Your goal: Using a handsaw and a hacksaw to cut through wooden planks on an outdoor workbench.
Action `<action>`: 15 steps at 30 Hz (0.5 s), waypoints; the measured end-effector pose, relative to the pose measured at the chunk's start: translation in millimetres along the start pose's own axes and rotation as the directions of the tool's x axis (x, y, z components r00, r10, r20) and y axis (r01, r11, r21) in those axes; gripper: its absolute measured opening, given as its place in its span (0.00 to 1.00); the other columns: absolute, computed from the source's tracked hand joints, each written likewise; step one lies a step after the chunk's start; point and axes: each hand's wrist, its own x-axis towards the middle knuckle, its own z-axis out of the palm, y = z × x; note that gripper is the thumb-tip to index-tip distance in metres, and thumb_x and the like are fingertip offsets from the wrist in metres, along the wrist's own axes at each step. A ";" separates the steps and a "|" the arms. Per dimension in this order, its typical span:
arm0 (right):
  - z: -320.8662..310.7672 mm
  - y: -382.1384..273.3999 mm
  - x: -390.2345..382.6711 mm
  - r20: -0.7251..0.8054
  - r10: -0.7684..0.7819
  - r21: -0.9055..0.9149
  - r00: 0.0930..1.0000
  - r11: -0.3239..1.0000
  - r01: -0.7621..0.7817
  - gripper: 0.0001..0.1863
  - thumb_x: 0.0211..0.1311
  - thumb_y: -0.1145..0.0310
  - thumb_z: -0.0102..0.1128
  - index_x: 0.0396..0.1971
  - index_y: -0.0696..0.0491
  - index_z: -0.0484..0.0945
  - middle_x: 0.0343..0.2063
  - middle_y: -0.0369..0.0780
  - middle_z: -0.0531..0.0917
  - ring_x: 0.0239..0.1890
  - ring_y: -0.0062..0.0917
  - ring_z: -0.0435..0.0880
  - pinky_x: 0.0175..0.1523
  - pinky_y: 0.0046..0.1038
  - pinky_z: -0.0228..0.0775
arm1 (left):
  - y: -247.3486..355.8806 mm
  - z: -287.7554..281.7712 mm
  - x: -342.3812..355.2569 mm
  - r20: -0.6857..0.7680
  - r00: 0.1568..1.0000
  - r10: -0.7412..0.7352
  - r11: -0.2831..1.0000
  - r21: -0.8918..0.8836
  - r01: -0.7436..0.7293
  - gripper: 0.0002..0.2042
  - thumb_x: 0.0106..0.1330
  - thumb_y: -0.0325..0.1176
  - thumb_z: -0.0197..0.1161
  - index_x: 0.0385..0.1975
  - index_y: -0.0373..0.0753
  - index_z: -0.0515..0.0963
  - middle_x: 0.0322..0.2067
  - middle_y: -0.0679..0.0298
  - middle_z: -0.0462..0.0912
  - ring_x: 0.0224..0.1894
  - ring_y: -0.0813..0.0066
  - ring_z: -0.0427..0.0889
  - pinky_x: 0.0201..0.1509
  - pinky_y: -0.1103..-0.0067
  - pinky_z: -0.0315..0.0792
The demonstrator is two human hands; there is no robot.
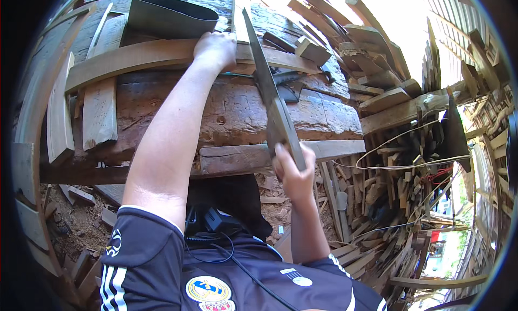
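The left hand lies over a curved board with bent fingers; the fingertips are hidden, so I cannot tell if it grips or only presses. The right hand, lower and nearer to the body, is closed around the near end of a long piece. This piece narrows toward its far end, which is just right of the left hand; I cannot tell if it is a saw or a narrow board. The work seems to be under way: the curved board looks whole, and I see no clear cut on it. How much is left, I cannot judge.

Around the hands is a rough wood yard. To the right of the right hand are large heaps of scraps, and chips cover the ground at lower left. Under both hands is a huge timber, cracked and worn, which serves as the bench. Left of the left hand, planks lie across it; just beyond this hand stands a dark bin. Above the right hand, a small block sits by the curved board.
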 end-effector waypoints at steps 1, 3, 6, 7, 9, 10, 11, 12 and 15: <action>-4.0 -2.3 -12.5 0.003 -0.001 -0.002 1.000 1.000 0.001 0.16 0.69 0.70 0.57 0.18 0.54 0.72 0.12 0.29 0.71 0.15 0.11 0.66 0.21 0.21 0.55 | -2.7 0.4 -1.6 -0.002 1.000 -0.003 1.000 -0.002 0.003 0.20 0.59 0.32 0.63 0.54 0.38 0.78 0.53 0.56 0.84 0.58 0.65 0.82 0.62 0.72 0.73; -9.5 -13.0 -26.9 0.022 0.059 0.111 0.998 0.992 -0.061 0.16 0.70 0.72 0.55 0.19 0.53 0.70 0.12 0.29 0.70 0.14 0.10 0.64 0.20 0.19 0.54 | -3.8 -0.9 -3.0 0.007 1.000 -0.004 1.000 -0.001 0.004 0.21 0.59 0.32 0.63 0.54 0.38 0.77 0.54 0.55 0.84 0.58 0.64 0.82 0.63 0.72 0.72; -0.2 -12.4 17.6 0.047 0.030 0.158 0.998 0.987 -0.037 0.13 0.69 0.71 0.56 0.21 0.53 0.71 0.10 0.29 0.68 0.11 0.12 0.63 0.18 0.21 0.55 | -7.1 9.4 -1.1 -0.034 0.999 -0.005 1.000 -0.004 0.004 0.22 0.58 0.32 0.63 0.54 0.38 0.76 0.54 0.54 0.83 0.59 0.64 0.81 0.63 0.72 0.71; 7.4 -3.2 43.9 0.049 0.006 0.181 0.999 0.983 -0.015 0.14 0.68 0.70 0.57 0.21 0.53 0.71 0.10 0.30 0.68 0.11 0.13 0.64 0.18 0.21 0.56 | -6.3 9.7 0.3 -0.045 0.999 0.008 1.000 0.007 -0.007 0.22 0.58 0.32 0.63 0.54 0.38 0.76 0.54 0.54 0.83 0.59 0.64 0.81 0.63 0.72 0.71; 21.2 1.6 98.4 0.049 0.027 0.251 0.998 0.967 -0.038 0.14 0.67 0.70 0.58 0.19 0.53 0.72 0.11 0.30 0.69 0.12 0.14 0.66 0.19 0.22 0.58 | 2.3 9.5 -1.5 -0.008 1.000 0.030 1.000 -0.006 -0.030 0.22 0.58 0.33 0.63 0.54 0.37 0.76 0.53 0.52 0.83 0.58 0.63 0.82 0.63 0.71 0.72; 28.1 4.6 123.3 0.034 -0.027 0.226 0.999 0.974 0.019 0.13 0.66 0.70 0.58 0.20 0.53 0.73 0.11 0.30 0.70 0.12 0.14 0.67 0.19 0.22 0.58 | 6.6 4.3 -3.4 0.012 1.000 0.020 1.000 -0.013 -0.020 0.22 0.58 0.33 0.63 0.53 0.36 0.75 0.53 0.51 0.84 0.57 0.62 0.82 0.62 0.71 0.73; 37.1 2.2 139.0 0.035 -0.014 0.213 0.999 0.977 0.006 0.13 0.66 0.71 0.58 0.19 0.53 0.73 0.11 0.30 0.70 0.12 0.15 0.67 0.19 0.22 0.58 | 6.5 0.9 -2.0 0.009 1.000 0.024 1.000 -0.008 -0.024 0.22 0.58 0.33 0.63 0.53 0.36 0.75 0.53 0.51 0.84 0.57 0.62 0.82 0.62 0.71 0.73; 43.7 0.0 142.9 0.035 -0.024 0.163 0.999 0.987 0.018 0.14 0.66 0.71 0.58 0.19 0.53 0.72 0.11 0.30 0.70 0.12 0.14 0.67 0.19 0.22 0.57 | 4.8 1.4 -4.8 0.002 1.000 0.013 1.000 -0.013 -0.013 0.22 0.58 0.33 0.63 0.53 0.36 0.76 0.53 0.51 0.84 0.57 0.62 0.83 0.62 0.71 0.73; 38.3 -5.8 119.4 0.058 -0.004 0.177 0.998 0.984 -0.006 0.15 0.66 0.71 0.58 0.18 0.53 0.71 0.11 0.30 0.69 0.12 0.14 0.66 0.19 0.22 0.57 | -6.2 4.9 -2.6 -0.023 1.000 0.006 0.999 -0.041 -0.007 0.21 0.57 0.31 0.61 0.53 0.35 0.75 0.52 0.50 0.83 0.58 0.59 0.82 0.63 0.68 0.73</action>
